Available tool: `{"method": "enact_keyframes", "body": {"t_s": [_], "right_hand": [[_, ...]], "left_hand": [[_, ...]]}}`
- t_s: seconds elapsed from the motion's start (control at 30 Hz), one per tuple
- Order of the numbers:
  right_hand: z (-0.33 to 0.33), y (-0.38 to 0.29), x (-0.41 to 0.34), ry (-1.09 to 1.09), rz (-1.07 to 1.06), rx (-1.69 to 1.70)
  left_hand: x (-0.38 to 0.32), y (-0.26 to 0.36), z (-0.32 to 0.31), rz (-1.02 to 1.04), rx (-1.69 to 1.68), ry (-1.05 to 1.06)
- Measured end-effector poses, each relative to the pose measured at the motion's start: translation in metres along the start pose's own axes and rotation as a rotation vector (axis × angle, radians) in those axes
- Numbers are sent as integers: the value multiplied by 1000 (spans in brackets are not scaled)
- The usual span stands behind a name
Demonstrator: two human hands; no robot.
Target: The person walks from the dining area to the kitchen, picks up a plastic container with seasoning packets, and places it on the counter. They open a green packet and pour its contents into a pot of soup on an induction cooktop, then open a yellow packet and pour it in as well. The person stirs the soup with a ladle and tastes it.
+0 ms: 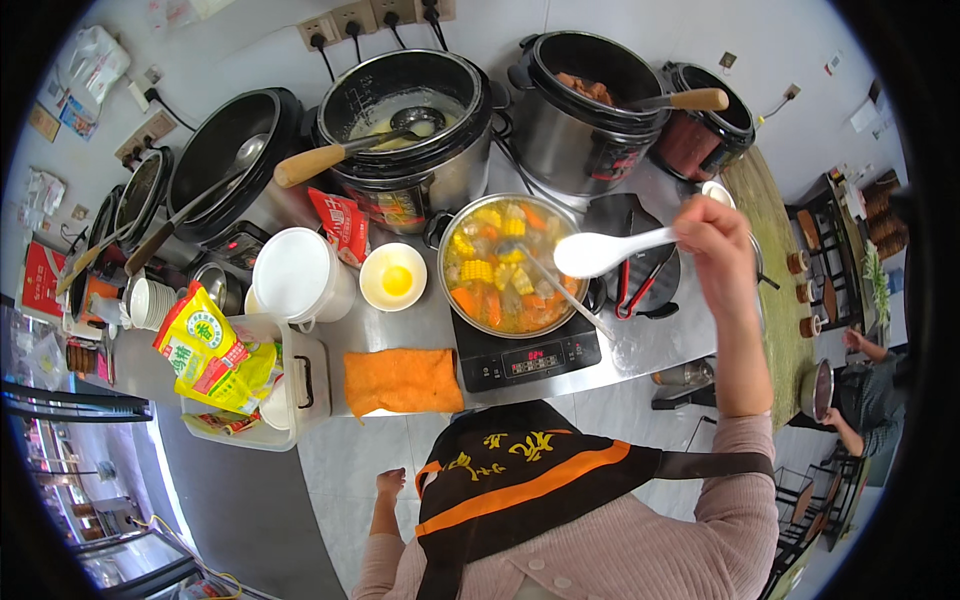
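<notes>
My right hand (711, 229) grips the handle of a white spoon (592, 253), raised over the right side of a pot. Corn, carrot chunks and broth fill this metal pot (448, 289), and a ladle (566, 295) leans in it. Beneath the pot is a black induction cooker (531, 361) with a lit display. Left of it stands a small white bowl (393, 277) holding yellow liquid. A folded orange cloth (403, 381) lies at the counter's front edge. My left hand (391, 482) hangs low beside the apron, away from the counter; its fingers look curled, with nothing visible in them.
Several electric cookers line the wall, including one with a wooden-handled ladle (311, 165). A lidded white tub (294, 274) and a plastic bin (309, 397) with seasoning bags stand left. Red-handled tongs (645, 289) lie right of the pot. Another person (870, 397) holds a metal bowl far right.
</notes>
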State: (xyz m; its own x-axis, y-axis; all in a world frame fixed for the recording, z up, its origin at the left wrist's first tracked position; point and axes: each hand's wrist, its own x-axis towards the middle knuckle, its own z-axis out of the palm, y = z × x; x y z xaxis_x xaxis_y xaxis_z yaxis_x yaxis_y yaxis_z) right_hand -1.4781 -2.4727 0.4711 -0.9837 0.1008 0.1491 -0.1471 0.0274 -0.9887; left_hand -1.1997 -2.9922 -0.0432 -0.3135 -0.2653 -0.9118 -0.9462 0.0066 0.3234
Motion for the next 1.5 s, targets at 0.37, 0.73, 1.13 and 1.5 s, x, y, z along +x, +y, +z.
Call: {"method": "enact_keyframes", "body": {"t_s": [0.37, 0.73, 1.13, 1.5], "right_hand": [[77, -114, -38, -149, -156, 237], [100, -114, -44, -169, -121, 247], [103, -108, -40, -193, -159, 233], [102, -152, -2, -1207, -205, 191]], "left_hand": [[-3, -7, 13, 73, -79, -5], [0, -27, 2, -25, -105, 49], [8, -1, 2, 93, -97, -8], [26, -21, -4, 34, -132, -152]]}}
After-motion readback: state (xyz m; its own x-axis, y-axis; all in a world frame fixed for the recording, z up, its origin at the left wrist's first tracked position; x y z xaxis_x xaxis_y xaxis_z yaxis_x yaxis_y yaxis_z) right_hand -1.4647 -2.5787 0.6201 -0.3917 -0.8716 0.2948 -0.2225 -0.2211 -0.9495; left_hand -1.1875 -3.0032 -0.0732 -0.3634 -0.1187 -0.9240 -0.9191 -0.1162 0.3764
